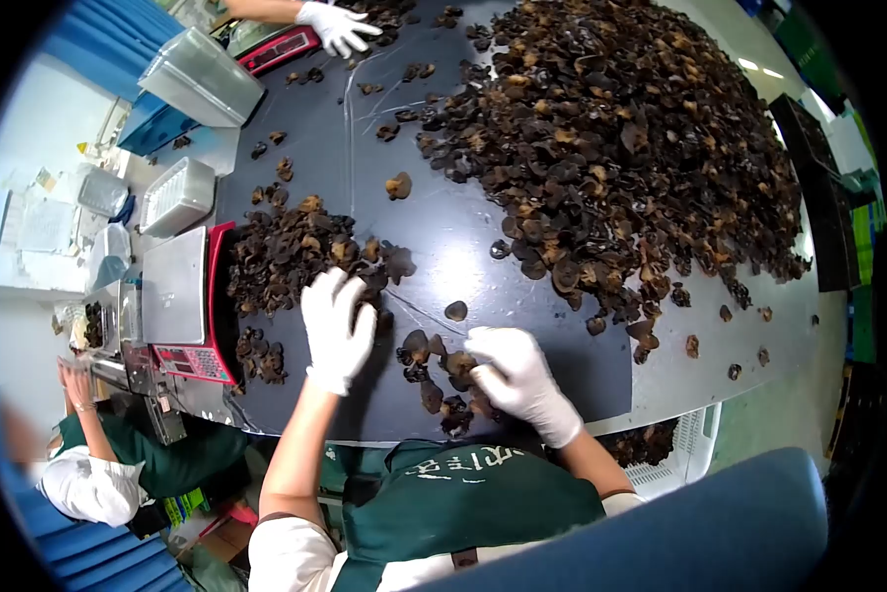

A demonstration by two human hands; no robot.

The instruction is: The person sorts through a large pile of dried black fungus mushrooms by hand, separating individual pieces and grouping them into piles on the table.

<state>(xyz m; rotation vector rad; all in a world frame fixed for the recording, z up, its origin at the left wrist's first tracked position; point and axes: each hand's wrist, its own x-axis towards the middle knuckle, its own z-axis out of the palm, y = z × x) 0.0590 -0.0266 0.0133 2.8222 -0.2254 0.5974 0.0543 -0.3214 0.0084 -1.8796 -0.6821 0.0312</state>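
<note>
My left hand (337,328), in a white glove, rests at the near edge of a small pile of dried black fungus (291,247). Its fingers are apart, and nothing shows in its grasp. My right hand (522,380), gloved too, is beside a loose cluster of black fungus pieces (432,395) in front of me. Thumb and fingers are spread with a gap between them, next to a few of those pieces. One single piece (455,311) lies on the dark table top (404,306) between my hands.
A large heap of black fungus (621,148) covers the far right. Left stand a red scale (192,363) and clear plastic boxes (179,195). Another person's gloved hand (337,28) is at the top, near a second scale (281,49). A co-worker (118,464) sits lower left; a white crate (695,444) stands right.
</note>
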